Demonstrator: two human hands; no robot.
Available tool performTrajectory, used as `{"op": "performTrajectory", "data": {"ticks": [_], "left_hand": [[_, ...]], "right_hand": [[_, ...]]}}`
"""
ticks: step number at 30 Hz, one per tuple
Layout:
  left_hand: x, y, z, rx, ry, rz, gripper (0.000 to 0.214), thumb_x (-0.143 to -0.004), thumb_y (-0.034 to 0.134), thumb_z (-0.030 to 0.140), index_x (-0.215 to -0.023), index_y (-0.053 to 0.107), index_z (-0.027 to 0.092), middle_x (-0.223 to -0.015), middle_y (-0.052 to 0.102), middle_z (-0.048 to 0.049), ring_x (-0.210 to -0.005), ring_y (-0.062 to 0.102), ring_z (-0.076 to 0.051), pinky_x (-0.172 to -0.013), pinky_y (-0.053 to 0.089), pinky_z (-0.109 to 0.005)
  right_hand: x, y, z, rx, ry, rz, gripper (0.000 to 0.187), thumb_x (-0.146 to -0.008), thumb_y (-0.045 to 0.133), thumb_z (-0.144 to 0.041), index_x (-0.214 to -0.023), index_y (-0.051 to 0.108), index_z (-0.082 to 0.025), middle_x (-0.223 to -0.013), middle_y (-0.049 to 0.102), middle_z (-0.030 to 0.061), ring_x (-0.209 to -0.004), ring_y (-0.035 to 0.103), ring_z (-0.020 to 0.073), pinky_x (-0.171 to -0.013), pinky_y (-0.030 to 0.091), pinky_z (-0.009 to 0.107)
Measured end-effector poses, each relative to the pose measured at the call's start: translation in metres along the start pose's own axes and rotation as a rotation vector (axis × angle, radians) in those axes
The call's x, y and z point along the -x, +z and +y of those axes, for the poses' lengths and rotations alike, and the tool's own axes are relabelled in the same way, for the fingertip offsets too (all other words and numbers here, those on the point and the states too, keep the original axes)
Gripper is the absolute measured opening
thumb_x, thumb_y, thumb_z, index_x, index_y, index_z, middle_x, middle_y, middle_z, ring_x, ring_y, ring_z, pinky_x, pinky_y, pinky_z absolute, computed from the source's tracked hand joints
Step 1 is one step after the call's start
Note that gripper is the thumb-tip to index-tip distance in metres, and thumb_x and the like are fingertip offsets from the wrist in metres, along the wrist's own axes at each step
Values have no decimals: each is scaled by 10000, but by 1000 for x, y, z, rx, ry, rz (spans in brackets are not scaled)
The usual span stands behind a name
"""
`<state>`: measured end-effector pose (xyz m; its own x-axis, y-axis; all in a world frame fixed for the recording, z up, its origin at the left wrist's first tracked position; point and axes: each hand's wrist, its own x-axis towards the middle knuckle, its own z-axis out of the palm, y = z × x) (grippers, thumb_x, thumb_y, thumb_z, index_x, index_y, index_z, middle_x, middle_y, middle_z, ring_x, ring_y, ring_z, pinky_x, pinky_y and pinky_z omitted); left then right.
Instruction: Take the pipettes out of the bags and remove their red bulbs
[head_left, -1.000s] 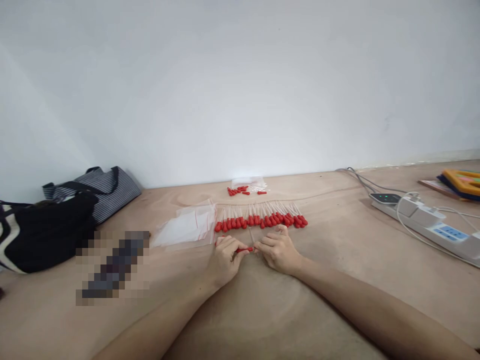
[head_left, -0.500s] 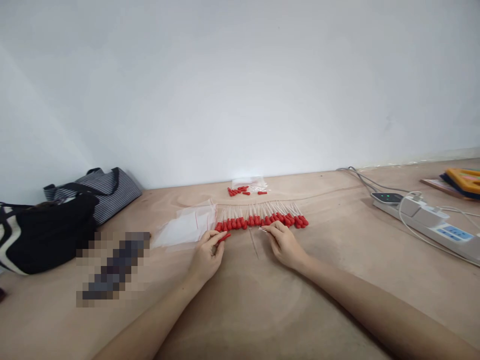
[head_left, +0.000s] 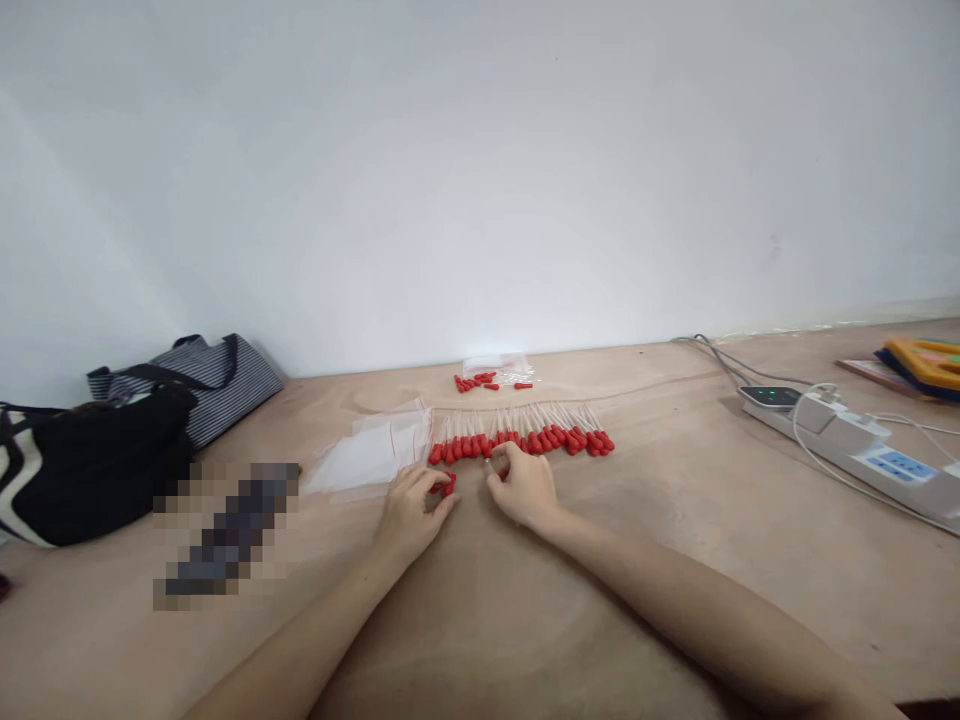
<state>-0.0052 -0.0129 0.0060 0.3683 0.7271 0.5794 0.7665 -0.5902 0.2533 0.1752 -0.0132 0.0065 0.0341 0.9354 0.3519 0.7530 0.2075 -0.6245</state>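
Observation:
A row of droppers, each with a red rubber bulb and a thin clear tube, lies across the table, bulbs toward me. My left hand is curled, with small red rubber bulbs between thumb and fingers; their number is partly hidden. Just right of it, my right hand pinches a thin clear tube, of which only a pale bit shows at the fingertips. Its fingers are right in front of the row's middle. Clear zip bags with red lines lie flat beyond my left hand.
Loose red bulbs and clear tubes lie by a plastic bag near the wall. At left are a black bag, a striped bag and a blurred-out dark object. A power strip with cables lies at right.
My right hand has moved left, nearer my left hand, with the tube. In my left hand the red bulb has shifted and more red shows between the fingers.

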Motion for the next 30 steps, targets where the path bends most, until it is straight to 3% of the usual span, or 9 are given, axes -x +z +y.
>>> {"op": "performTrajectory", "data": {"ticks": [6, 11, 15, 23, 26, 30], "left_hand": [[-2, -4, 2, 37, -20, 12, 186, -676, 633, 330, -816, 596, 213, -755, 593, -10, -748, 540, -187, -682, 428, -316], [-13, -4, -9, -14, -103, 80, 155, -707, 574, 279, -840, 600, 204, -824, 613, -32, -800, 540, -208, -723, 416, -339], [-28, -1, -15, -124, -126, 18, 193, -678, 593, 277, -855, 616, 205, -819, 640, -38, -792, 543, -233, -695, 393, -351], [-44, 7, -12, -292, 53, -87, 88, -663, 608, 248, -739, 640, 218, -695, 668, -29, -724, 568, -227, -675, 337, -362], [-43, 4, -14, -284, 86, 4, 86, -694, 566, 222, -720, 648, 215, -680, 674, -29, -699, 583, -213, -685, 352, -363], [-32, -11, -15, -157, 22, 224, 139, -751, 524, 255, -776, 651, 207, -705, 671, -23, -660, 591, -172, -645, 413, -308]], "right_hand": [[-3, 12, -9, 219, -6, -29, 268, -676, 504, -201, -942, 512, -174, -697, 649, 41, -726, 586, 194, -685, 237, 311], [-5, 13, -7, 244, -35, 17, 216, -686, 504, -207, -900, 507, -178, -708, 641, 40, -720, 573, 189, -684, 218, 308], [0, 1, 1, 165, -75, 82, 120, -728, 496, -253, -831, 501, -191, -655, 610, -6, -664, 550, 153, -669, 215, 289], [19, -32, 38, 125, -204, 181, 69, -751, 469, -237, -757, 522, -193, -515, 512, -60, -557, 489, 103, -640, 211, 264], [21, -36, 46, 104, -209, 195, 75, -751, 467, -235, -753, 531, -194, -512, 508, -57, -559, 486, 106, -637, 219, 265], [20, -35, 48, 43, -293, 146, 76, -737, 462, -186, -734, 538, -189, -530, 513, -39, -584, 483, 117, -637, 256, 268]]}}
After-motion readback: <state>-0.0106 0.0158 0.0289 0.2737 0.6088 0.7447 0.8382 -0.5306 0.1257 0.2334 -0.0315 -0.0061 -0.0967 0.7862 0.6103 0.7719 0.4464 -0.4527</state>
